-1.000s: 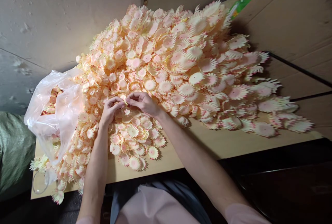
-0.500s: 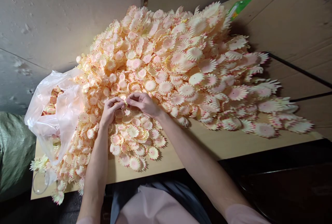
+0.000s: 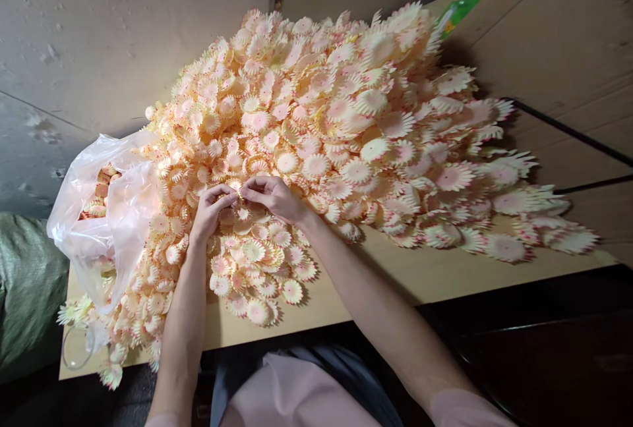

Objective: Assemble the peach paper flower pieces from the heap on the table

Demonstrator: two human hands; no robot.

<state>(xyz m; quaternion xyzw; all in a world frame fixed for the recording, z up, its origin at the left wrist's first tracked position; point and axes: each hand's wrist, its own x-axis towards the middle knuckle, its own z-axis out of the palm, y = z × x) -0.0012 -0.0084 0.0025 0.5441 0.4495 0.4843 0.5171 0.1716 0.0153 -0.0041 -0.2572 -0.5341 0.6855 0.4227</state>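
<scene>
My left hand [image 3: 211,208] and my right hand [image 3: 277,200] meet over the front of a big heap of artificial flower petals [image 3: 326,117], cream with pink edges and centres. Both hands are closed in a pinch, fingertips nearly touching. Between them is a small pale flower petal piece [image 3: 237,188], mostly covered by the fingers. Below my hands, a smaller cluster of these round, fringed pieces [image 3: 254,252] lies on the table between my forearms.
A clear plastic bag [image 3: 131,199] with stacked petal pieces [image 3: 93,206] inside stands at the left. A transparent ring-shaped object [image 3: 78,348] lies at the table's [image 3: 395,282] left corner. A green packet [image 3: 459,15] is at the back right, and a green sack [image 3: 30,295] stands beyond the left edge.
</scene>
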